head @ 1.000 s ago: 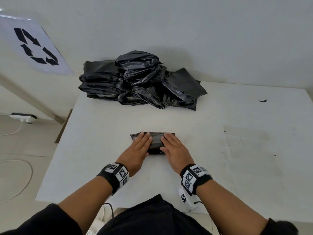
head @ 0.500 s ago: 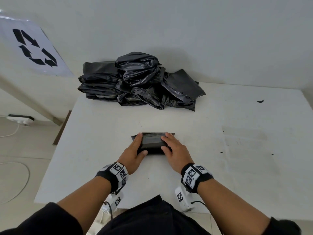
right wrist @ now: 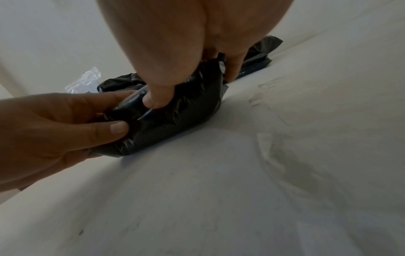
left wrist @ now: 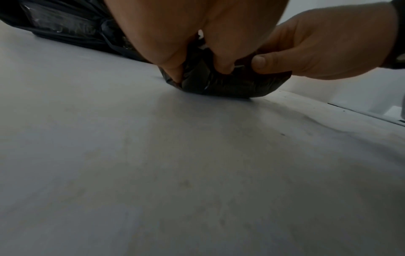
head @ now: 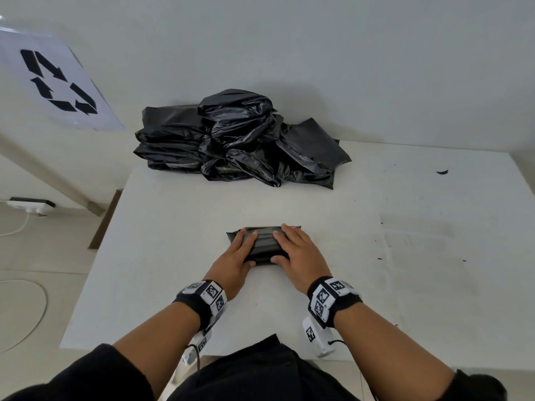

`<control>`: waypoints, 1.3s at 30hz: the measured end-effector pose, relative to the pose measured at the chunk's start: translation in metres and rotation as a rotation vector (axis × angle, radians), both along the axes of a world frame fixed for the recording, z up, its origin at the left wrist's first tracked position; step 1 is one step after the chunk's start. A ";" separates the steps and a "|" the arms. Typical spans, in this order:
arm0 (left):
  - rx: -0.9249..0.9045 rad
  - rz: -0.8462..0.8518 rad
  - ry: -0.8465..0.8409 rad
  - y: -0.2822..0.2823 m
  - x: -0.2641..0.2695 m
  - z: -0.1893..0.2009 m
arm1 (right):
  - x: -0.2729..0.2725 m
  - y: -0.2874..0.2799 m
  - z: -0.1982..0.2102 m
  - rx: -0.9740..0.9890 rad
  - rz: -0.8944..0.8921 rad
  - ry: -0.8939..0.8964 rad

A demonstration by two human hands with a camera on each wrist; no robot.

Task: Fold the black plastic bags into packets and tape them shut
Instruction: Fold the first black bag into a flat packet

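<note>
on white table (head: 376, 256), both hands gripping glossy black folded packet (head: 264, 243)

The folded packet (head: 265, 244) lies on the surface (head: 173, 256), between the left hand (head: 234, 263) and the right hand (head: 298, 254); each hand grips one end, fingers on top and thumb at the near edge. Well beyond the hands, at the surface's far edge against the wall, sits the pile of bags (head: 240, 140). Far right of the right hand lies a small scrap (head: 442, 172).
</note>
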State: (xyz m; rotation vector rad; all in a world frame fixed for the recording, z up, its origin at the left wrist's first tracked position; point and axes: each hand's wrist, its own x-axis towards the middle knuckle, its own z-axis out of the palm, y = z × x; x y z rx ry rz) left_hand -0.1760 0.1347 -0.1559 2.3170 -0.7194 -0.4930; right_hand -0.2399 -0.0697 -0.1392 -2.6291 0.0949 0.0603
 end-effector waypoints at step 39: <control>-0.073 0.248 -0.072 -0.006 0.011 0.012 | -0.007 0.005 0.010 -0.118 -0.280 -0.028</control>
